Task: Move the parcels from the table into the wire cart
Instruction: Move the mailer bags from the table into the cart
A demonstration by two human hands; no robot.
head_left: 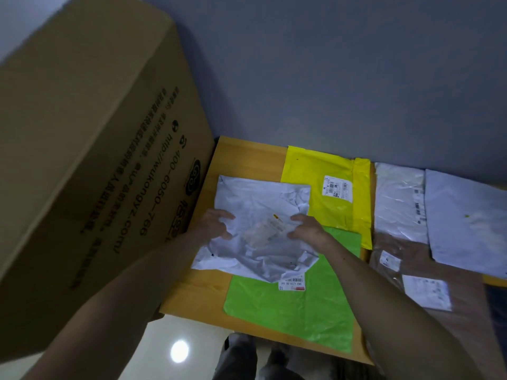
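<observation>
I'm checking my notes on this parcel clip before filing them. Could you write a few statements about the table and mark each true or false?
1. The left hand and the right hand both hold the crumpled white parcel. True.
2. That parcel lies partly over the green parcel. True.
3. The yellow parcel lies nearest the person. False: it lies at the far side, by the wall; the green one is nearest.
4. The large cardboard box is at the right of the table. False: it is at the left.
5. The yellow parcel has no label. False: it bears a white label.
</observation>
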